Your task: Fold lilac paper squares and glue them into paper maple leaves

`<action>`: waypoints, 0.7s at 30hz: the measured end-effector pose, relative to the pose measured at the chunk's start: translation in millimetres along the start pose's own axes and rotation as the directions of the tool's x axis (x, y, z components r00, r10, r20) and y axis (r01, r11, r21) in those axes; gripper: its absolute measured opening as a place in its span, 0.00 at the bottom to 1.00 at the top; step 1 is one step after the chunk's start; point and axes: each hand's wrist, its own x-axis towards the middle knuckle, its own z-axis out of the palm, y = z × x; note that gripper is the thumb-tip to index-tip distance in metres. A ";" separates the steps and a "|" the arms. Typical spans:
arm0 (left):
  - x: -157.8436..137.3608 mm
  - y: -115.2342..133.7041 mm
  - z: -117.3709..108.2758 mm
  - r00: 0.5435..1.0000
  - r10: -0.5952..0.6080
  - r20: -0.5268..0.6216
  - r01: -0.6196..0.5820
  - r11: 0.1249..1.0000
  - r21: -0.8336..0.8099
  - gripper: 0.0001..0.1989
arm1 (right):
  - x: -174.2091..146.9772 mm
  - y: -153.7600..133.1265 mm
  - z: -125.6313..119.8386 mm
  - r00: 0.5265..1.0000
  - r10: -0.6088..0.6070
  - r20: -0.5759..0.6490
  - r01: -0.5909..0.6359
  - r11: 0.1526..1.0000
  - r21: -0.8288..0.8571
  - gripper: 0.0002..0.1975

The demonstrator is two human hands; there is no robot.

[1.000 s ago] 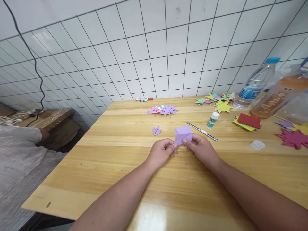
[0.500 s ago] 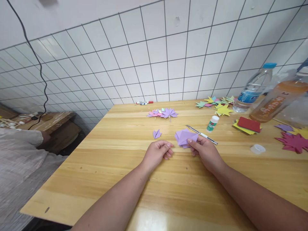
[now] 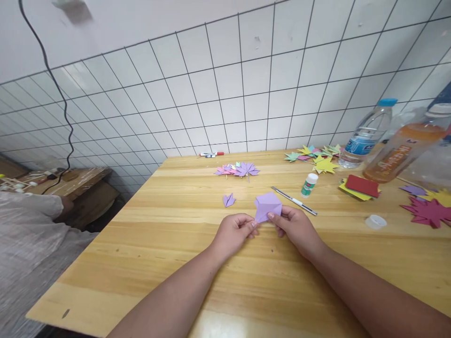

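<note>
A folded piece of purple paper (image 3: 267, 205) is held between my two hands, just above the wooden table (image 3: 169, 263). My left hand (image 3: 237, 233) pinches its lower left corner between thumb and fingertips. On the right edge, my right hand (image 3: 292, 228) grips it with the thumb on top and the fingers behind. A small folded purple paper piece (image 3: 229, 200) lies apart on the table, beyond my left hand. Just past my right hand rests a slim utility knife (image 3: 294, 201), with a white-capped glue stick (image 3: 309, 185) standing behind it.
Paper leaves (image 3: 239, 170) and a marker (image 3: 211, 154) lie toward the tiled wall. At right are stacked paper sheets (image 3: 361, 186), a clear cap (image 3: 376, 221), a water bottle (image 3: 364, 138) and a tilted orange drink bottle (image 3: 401, 152). Another person's sleeve (image 3: 31, 206) shows at left.
My left hand has moved right and taken hold of the purple paper's corner. The paper has turned and shifted slightly left in my right hand.
</note>
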 end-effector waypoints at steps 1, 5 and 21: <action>0.6 0.0 -0.8 1.000 -0.020 -0.002 0.020 1.000 -0.019 0.15 | 0.4 1.0 0.1 1.000 -0.002 0.004 0.002 1.000 -0.001 0.14; 2.1 -1.5 -3.2 0.999 -0.038 0.004 0.038 0.998 -0.043 0.14 | 2.0 3.9 0.0 0.999 -0.016 0.046 0.018 0.999 -0.035 0.12; -1.7 2.0 -10.6 0.987 0.145 -0.066 -0.142 0.989 0.043 0.13 | -0.3 4.0 0.0 0.976 -0.075 0.206 0.116 0.974 -0.194 0.10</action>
